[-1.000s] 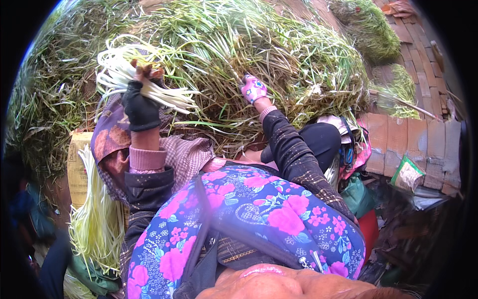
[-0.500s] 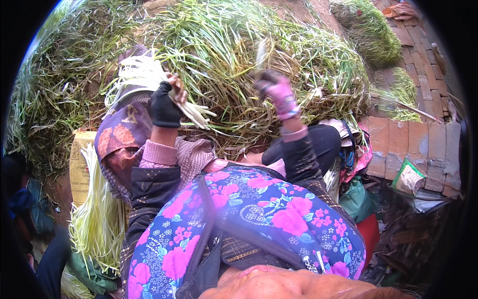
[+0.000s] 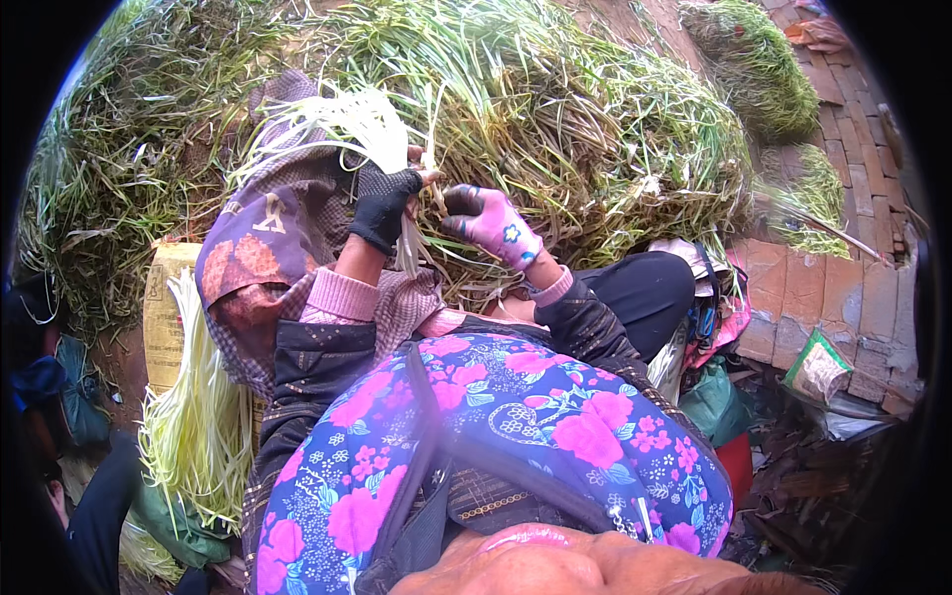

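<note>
Head view: the left hand [image 3: 387, 205] and right hand [image 3: 493, 225] are close together beyond the chest, with a narrow gap between their fingertips.
Left hand: wears a black glove with bare fingertips and grasps a bunch of pale stalks [image 3: 370, 124] near its lower ends.
Right hand: wears a pink flowered glove, fingers bent toward the left hand; whether they pinch anything cannot be told.
Bunch's place: rises out of the left hand, over the edge of a purple cloth [image 3: 238, 223], wholly to the left of the right hand.
Bunch's long axis: short ends point back toward the person below the left hand; the long part runs away from the body, its loose ends drooping leftward.
Single stalk: one thin pale stalk [image 3: 433, 144] stands just right of the bunch, pointing away from the person, roughly in line with it; its lower end is between the two hands.
Nearer hand: the left for the bunch; for the single stalk's lower end, both sets of fingertips are about equally near.
Green heap: a broad heap of green stalks [image 3: 595, 139] spreads beyond both hands.
Pale pile: more pale stalks [image 3: 203, 436] hang beside the left forearm, near a yellow carton [image 3: 162, 332].
</note>
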`<control>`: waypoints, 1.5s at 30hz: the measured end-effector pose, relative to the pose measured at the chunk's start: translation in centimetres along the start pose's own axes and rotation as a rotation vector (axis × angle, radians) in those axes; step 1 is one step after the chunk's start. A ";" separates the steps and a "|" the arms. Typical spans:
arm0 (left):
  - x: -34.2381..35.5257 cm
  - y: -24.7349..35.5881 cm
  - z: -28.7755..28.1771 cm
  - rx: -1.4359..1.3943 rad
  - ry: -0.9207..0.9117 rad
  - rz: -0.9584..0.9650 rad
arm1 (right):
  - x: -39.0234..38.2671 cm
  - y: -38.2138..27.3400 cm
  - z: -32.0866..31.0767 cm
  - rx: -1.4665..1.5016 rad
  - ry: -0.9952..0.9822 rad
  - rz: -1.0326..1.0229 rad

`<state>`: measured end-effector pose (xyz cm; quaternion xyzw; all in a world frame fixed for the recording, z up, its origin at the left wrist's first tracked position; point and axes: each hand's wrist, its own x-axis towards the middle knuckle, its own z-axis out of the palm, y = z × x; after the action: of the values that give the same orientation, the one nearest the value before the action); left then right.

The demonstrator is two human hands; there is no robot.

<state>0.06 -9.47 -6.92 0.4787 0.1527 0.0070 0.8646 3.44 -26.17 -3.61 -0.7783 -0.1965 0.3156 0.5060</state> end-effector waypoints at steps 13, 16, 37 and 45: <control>0.0 -0.6 0.3 0.255 0.088 0.220 | 1.4 1.2 0.8 0.347 0.231 0.037; 0.3 -1.0 0.1 0.263 0.112 0.269 | 1.4 1.4 1.0 0.455 0.239 0.040; -1.2 6.5 -3.2 -0.236 0.176 0.231 | -1.5 6.2 -9.6 -0.536 0.445 -0.203; -1.5 7.2 -4.6 -0.474 0.164 0.351 | -6.6 3.9 -26.9 -1.294 0.559 0.689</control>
<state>-1.68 -2.00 -2.90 0.2804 0.1310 0.2305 0.9226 17.12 -49.75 2.54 -0.9860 0.0458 0.0701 -0.1441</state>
